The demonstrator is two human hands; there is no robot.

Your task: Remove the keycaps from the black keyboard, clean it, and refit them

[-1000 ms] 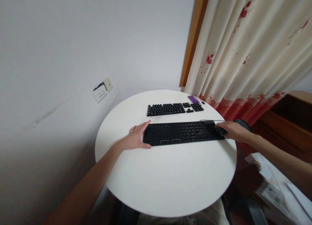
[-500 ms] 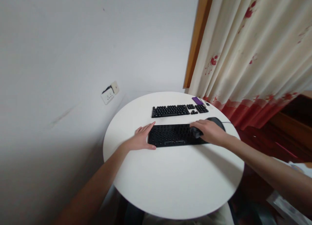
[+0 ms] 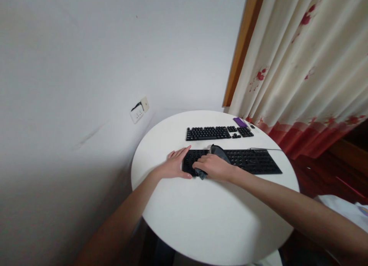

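Observation:
A black keyboard base (image 3: 253,161) without its keycaps lies across the white round table. My left hand (image 3: 174,167) rests at its left end, thumb and fingers spread around the edge. Over the left part of the base, my right hand (image 3: 214,167) is closed on a dark grey cloth (image 3: 219,152), pressing it against the surface. Part of the cloth sticks out behind the hand and a bit below the fingers. Behind the base, the loose black keycaps (image 3: 208,133) are laid out in keyboard order, with the number block (image 3: 245,132) at their right.
A purple item (image 3: 239,122) and a small black object (image 3: 252,126) lie at the table's far right edge. A thin cable (image 3: 267,148) runs off the base to the right. The wall with a socket (image 3: 137,114) stands left, a curtain (image 3: 276,85) right.
My right hand has slid left with the cloth, from the right part of the base to its left part. My left hand keeps its place at the left end. The view has shifted slightly.

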